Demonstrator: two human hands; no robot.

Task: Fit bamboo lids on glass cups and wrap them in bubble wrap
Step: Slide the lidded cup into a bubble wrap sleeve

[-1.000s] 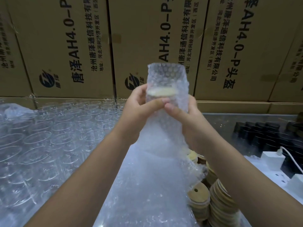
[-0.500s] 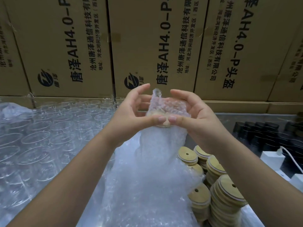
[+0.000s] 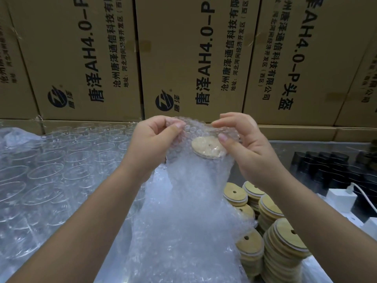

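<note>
Table point(image 3: 285, 148), glass cups point(image 3: 47, 174), lid stacks point(image 3: 285, 248), bubble wrap point(image 3: 183, 231)

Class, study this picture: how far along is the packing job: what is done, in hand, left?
Done: one bamboo lid shows through the bubble wrap, so seemingly fitted. In hand: left hand and right hand pinch the wrap's top above it. Left: bare glass cups and stacks of lids remain.

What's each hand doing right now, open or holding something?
Left hand: closed, pinching the top edge of the bubble wrap.
Right hand: closed, gripping the bubble wrap, with the thumb at the edge of the wrapped lid.
</note>
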